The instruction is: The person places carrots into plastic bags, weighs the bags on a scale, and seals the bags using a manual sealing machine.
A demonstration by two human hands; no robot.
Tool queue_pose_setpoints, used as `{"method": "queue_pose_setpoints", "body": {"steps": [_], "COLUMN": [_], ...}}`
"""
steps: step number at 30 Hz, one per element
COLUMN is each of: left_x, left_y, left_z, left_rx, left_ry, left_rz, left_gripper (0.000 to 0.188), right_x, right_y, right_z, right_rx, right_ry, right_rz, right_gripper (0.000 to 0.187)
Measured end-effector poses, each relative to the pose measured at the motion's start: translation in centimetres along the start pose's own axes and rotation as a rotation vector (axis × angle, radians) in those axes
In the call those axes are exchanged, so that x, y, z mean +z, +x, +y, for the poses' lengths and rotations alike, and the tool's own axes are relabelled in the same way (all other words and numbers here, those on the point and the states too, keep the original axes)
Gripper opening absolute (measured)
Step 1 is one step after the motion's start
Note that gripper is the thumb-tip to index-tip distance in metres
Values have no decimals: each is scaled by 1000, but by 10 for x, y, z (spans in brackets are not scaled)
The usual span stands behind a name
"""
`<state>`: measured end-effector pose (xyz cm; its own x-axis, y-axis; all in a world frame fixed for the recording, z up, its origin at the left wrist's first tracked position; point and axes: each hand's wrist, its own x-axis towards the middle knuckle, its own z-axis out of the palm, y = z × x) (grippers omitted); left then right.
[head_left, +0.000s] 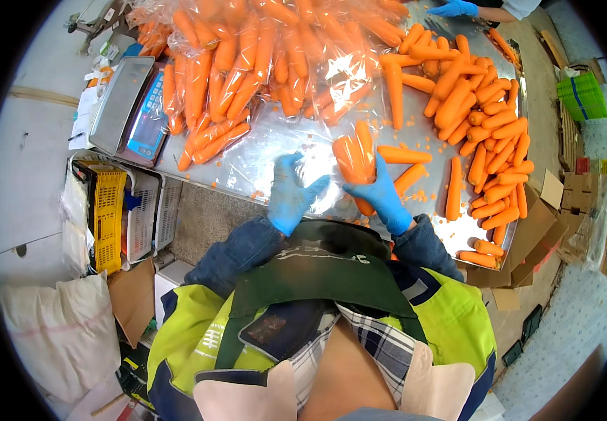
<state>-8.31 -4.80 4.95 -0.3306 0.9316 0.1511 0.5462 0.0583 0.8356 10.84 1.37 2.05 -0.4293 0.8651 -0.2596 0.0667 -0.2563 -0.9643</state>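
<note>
Both my hands wear blue gloves over the near edge of a metal table (247,156). My left hand (293,193) is open, its thumb stretched toward the right, with bare metal beside it. With my right hand (385,195) I grip a bunch of carrots (354,160), thumb across the near side and fingers along the right. Whether clear film wraps the bunch I cannot tell. Just right of that hand lie two loose carrots (406,155), and farther right another carrot (454,189). Clear plastic bags full of carrots (237,67) cover the far part of the table.
A large pile of loose carrots (489,133) fills the table's right side. At the left edge stands a blue scale (147,116). Yellow crates (107,210) and a white sack (61,330) are at left, cardboard boxes (535,238) at right. Another person's blue-gloved hand (454,8) shows at far right.
</note>
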Motion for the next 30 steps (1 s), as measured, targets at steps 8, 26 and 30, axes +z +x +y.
{"method": "queue_pose_setpoints", "body": {"steps": [8, 26, 30], "left_x": [-56, -397, -430], "left_y": [33, 242, 248], "left_z": [-10, 4, -27], "left_rx": [-348, 237, 136], "left_ry": [-739, -508, -519], "left_rz": [-549, 17, 127], "left_gripper": [35, 28, 30], "right_x": [14, 177, 171], "right_y": [-14, 89, 74], "right_z": [-115, -212, -104], "right_rx": [191, -222, 136], "right_ry": [206, 73, 137], "right_rz": [-283, -537, -501], "right_gripper": [63, 49, 46]}}
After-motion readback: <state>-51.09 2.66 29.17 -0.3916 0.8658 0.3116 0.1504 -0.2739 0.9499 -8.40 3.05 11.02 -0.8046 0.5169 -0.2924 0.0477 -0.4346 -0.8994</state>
